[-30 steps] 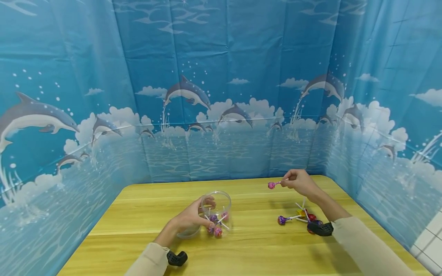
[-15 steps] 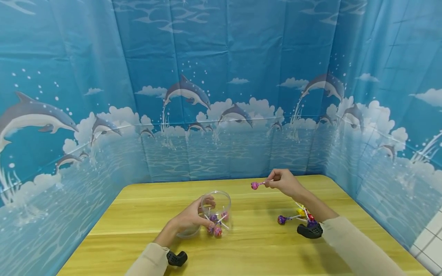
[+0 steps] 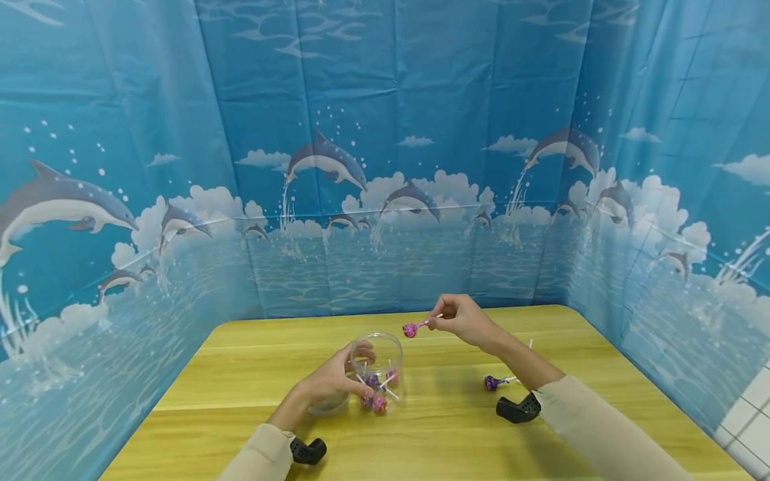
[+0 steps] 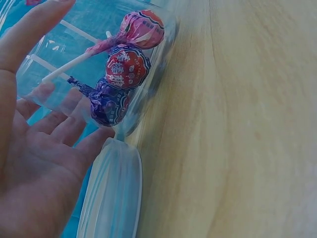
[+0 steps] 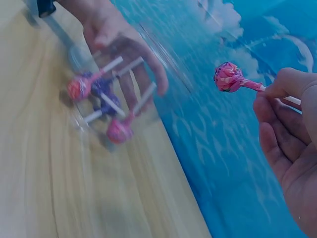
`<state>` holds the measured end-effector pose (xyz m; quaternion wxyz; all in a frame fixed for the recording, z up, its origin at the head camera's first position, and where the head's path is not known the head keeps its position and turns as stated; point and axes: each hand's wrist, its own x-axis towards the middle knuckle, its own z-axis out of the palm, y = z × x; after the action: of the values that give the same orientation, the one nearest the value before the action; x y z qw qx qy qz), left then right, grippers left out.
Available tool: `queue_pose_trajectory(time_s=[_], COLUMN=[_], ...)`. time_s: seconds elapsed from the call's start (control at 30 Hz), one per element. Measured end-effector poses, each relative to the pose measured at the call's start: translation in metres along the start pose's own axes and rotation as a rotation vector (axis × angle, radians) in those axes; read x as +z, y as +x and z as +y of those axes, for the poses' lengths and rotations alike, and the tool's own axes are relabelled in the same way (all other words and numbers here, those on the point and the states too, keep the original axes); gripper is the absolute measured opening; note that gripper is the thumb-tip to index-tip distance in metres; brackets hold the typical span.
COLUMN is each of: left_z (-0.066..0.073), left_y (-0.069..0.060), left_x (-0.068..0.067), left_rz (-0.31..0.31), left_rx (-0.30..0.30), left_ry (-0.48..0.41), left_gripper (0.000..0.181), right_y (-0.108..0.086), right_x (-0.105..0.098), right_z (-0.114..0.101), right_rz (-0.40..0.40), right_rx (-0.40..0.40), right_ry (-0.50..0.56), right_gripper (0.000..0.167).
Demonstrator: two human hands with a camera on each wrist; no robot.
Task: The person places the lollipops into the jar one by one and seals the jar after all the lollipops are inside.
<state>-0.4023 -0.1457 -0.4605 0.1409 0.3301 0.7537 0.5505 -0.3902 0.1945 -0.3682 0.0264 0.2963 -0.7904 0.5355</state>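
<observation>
My left hand holds a clear plastic jar upright on the table, thumb on the near side and fingers round the back. Several wrapped lollipops, pink and purple, lie at the bottom of the jar, their white sticks leaning upward. Up and to the right of the jar's open mouth, my right hand pinches a pink lollipop by its stick between thumb and fingers. The candy end points left, toward the jar. Left of the jar, partly behind my left hand, lies a clear round lid.
On the right of the yellow wood-grain table, a purple lollipop lies beside my right forearm, which hides most of the others there. A blue dolphin-print curtain encloses the table's back and sides.
My right hand has moved left with the pink lollipop, from above the loose lollipops to near the jar's mouth. My left hand and the jar have stayed put.
</observation>
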Motion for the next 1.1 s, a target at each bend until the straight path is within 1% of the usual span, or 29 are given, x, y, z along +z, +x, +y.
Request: queue_pose_trajectory(time_s=[0.17,0.27,0.37,0.53,0.7,0.83,0.93,1.1], left_z=[0.000,0.001,0.001,0.001,0.002,0.001,0.001,0.002], left_y=[0.000,-0.001,-0.001,-0.001,0.000,0.001,0.001,0.001], left_x=[0.000,0.000,0.000,0.000,-0.001,-0.001,-0.001,-0.001], left_rz=[0.004,0.001,-0.005,-0.012,-0.022,-0.026,-0.024,-0.022], left_rx=[0.003,0.007,0.004,-0.005,-0.014,-0.019,-0.017,-0.017], left_ry=[0.006,0.005,0.002,0.002,0.022,0.046,0.055,0.032], left_gripper=[0.082,0.082,0.082,0.083,0.083,0.082,0.082,0.082], right_y=[0.011,0.016,0.019,0.021,0.025,0.026,0.026,0.024], right_x=[0.022,0.035,0.046,0.059,0.064,0.064,0.063,0.060], right_z=[-0.006,-0.008,-0.009,-0.012,-0.012,-0.011,-0.011,-0.011], right_rz=[-0.092,-0.138,-0.166,-0.218,-0.270,-0.310,-0.322,-0.335], right_rx=[-0.057,-0.071,-0.087,-0.128,-0.144,-0.153,-0.151,-0.158], right_ry=[-0.021,-0.060,-0.106,-0.196,-0.232,-0.234,-0.221,-0.204], right_gripper=[0.010,0.009,0.006,0.004,0.004,0.002,0.006,0.010])
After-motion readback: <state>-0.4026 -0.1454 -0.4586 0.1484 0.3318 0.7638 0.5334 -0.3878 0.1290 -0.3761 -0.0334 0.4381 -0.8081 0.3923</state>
